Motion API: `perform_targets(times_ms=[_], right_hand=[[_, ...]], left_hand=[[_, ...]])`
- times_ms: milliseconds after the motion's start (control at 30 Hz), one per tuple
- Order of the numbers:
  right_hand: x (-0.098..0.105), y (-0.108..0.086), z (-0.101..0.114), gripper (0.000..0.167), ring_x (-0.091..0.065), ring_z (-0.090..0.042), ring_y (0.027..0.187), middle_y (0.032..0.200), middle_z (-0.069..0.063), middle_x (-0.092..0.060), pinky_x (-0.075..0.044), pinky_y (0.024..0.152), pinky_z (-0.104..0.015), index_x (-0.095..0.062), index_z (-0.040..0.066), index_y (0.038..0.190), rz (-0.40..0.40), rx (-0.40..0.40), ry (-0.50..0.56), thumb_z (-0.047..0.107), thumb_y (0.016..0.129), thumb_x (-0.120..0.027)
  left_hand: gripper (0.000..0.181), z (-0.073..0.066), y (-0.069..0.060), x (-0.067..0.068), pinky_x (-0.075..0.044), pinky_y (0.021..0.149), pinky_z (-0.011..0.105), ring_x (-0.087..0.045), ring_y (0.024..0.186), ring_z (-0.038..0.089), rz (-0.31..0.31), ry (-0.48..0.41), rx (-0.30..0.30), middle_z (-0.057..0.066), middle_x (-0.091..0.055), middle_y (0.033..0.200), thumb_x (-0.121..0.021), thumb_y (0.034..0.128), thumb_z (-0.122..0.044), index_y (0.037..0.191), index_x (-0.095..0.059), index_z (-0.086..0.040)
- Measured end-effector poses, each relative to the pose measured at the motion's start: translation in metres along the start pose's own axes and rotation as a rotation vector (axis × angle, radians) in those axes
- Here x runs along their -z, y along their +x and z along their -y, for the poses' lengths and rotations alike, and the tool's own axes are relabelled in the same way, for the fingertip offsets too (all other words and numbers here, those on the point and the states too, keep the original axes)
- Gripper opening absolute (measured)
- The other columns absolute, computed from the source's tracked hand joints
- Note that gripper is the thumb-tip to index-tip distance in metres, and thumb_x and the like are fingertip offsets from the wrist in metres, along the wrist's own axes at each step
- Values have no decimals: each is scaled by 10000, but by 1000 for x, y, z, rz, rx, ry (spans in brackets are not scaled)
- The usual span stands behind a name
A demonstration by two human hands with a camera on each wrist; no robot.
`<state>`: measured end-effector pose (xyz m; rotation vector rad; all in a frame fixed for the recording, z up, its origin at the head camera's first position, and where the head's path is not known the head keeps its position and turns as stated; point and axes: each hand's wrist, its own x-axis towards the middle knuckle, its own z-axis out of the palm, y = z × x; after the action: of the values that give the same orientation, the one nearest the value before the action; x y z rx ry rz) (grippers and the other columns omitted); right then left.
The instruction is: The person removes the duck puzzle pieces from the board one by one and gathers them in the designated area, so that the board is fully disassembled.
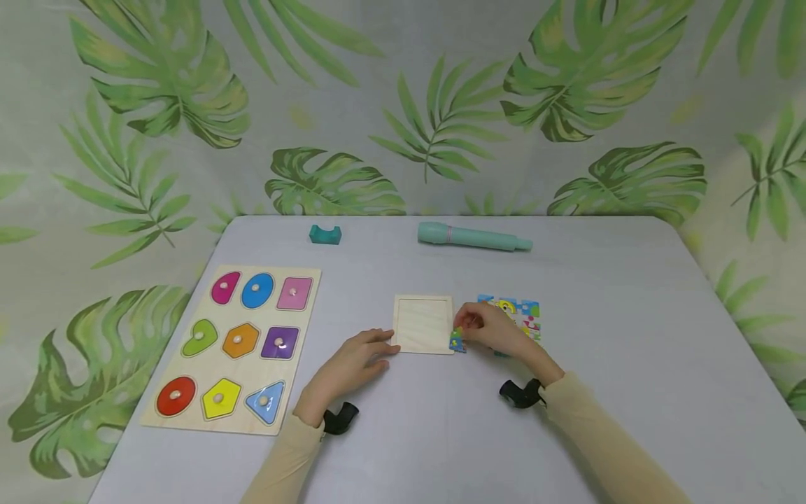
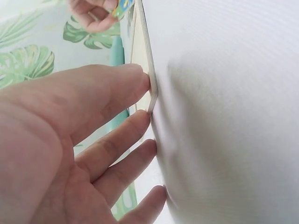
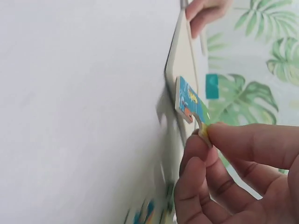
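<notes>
A pale square wooden puzzle tray (image 1: 425, 325) with a raised rim lies flat on the table, its inside bare. My left hand (image 1: 355, 364) touches its left edge with fairly straight fingers; the left wrist view shows the thumb (image 2: 126, 77) and a fingertip against that edge. My right hand (image 1: 494, 329) pinches a colourful puzzle piece (image 3: 191, 102) between thumb and forefinger, at the tray's right edge. In the right wrist view the piece is tilted over the rim. Behind the right hand lie several more puzzle pieces (image 1: 529, 311), partly hidden by it.
A wooden shape board (image 1: 234, 350) with knobbed coloured shapes lies on the left. At the back stand a teal tape-dispenser-like block (image 1: 325, 236) and a mint-green, torch-shaped tube (image 1: 478, 238). A leaf-patterned cloth (image 1: 441, 105) hangs behind the white table (image 1: 630, 350).
</notes>
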<state>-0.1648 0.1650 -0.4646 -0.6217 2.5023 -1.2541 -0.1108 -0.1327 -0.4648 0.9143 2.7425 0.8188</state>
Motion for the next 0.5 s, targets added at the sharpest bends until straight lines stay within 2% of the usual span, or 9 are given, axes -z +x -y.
perform_targets(times_ms=[200, 500], right_hand=[[11, -17, -13, 99, -505, -167, 728, 791, -8, -569, -434, 617, -254, -650, 52, 902, 2, -36, -36, -24, 840, -636], [12, -25, -12, 131, -514, -145, 708, 751, 20, -559, -452, 614, -254, -643, 57, 879, -56, -12, -143, -67, 849, -614]], left_hand=[[289, 1, -1, -1, -339, 1044, 479, -421, 1285, 359, -2, -11, 6, 159, -499, 1375, -647, 912, -100, 1194, -671, -41], [284, 1, -2, -1, -324, 1056, 476, -407, 1298, 357, -15, -36, 15, 153, -495, 1381, -633, 922, -102, 1197, -668, -39]])
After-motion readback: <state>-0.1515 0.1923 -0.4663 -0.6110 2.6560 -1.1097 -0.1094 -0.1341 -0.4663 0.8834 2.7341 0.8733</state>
